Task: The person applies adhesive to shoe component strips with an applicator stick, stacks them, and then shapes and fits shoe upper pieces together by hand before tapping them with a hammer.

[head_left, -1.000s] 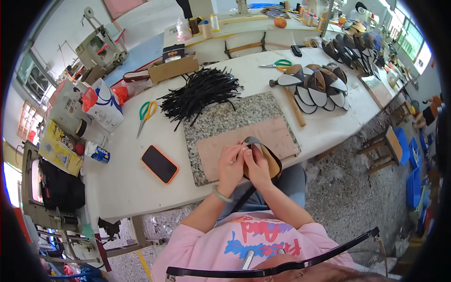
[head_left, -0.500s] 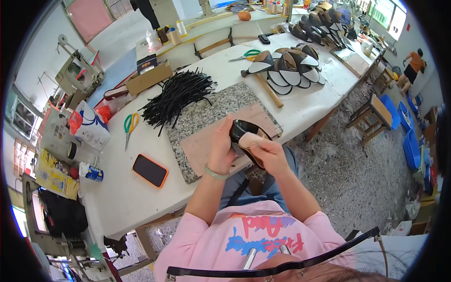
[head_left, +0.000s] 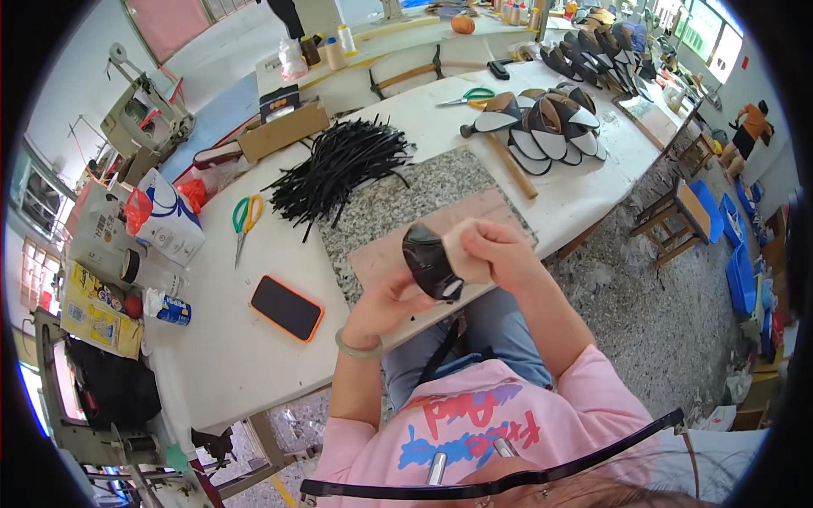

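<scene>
A glossy black shoe upper (head_left: 428, 261) with a beige lining (head_left: 466, 252) is raised in front of me, over the near edge of the pinkish board. My right hand (head_left: 506, 256) pinches the beige side between thumb and fingers. At the lower left end of the black part, my left hand (head_left: 381, 306) holds on with its fingertips, partly tucked against it. Beneath lie the pinkish board (head_left: 381, 258) and a speckled stone slab (head_left: 445, 175). A heap of thin black strips (head_left: 343, 173) covers the slab's far left corner.
Orange-and-green-handled scissors (head_left: 246, 224) and an orange-cased phone (head_left: 288, 307) lie to the left. Beyond the slab are a wooden-handled hammer (head_left: 512, 165), stacked shoe uppers (head_left: 555, 127) and more scissors (head_left: 467, 98). A stool (head_left: 677, 212) stands right; a person (head_left: 749, 131) is farther off.
The upper has been turned, so its glossy black outside shows more. My left hand has slid down to its lower end, while the right has shifted slightly up and right.
</scene>
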Available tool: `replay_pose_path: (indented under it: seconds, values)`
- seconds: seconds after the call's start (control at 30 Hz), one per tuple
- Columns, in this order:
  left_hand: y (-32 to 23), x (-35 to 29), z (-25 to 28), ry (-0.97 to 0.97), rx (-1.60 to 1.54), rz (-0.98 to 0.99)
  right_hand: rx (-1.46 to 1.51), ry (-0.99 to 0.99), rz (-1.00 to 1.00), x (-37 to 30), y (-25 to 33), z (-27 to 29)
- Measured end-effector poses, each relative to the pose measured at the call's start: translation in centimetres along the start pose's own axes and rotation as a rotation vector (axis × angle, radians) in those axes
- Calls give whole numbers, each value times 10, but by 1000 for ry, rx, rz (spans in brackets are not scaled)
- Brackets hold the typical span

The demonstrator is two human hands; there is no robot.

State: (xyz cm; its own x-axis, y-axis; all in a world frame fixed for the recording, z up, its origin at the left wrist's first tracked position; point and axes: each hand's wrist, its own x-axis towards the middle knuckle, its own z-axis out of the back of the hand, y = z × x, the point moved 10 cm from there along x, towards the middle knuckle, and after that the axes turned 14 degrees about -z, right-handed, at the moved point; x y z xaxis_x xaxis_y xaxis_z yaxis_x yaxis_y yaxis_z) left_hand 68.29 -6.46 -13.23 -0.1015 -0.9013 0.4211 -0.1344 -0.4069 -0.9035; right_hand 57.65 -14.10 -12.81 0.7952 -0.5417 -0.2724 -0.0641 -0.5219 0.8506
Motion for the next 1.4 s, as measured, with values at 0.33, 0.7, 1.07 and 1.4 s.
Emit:
replay_pose_path:
  seconds: [0.33,0.7,1.07,1.4]
  values:
    - [-6,-38,42,-480,-434,-233,-350,-185,347,-11,2,-25]
    - [1,-40,4,-626,-795,-135,92,390,217,-11,-21,-46]
    - [22,-37,43,-646,-89,119,-1097,196,708,-17,50,-31]
    - [-27,67,-14,496,439,5,-1247,491,69,15,35,-37]
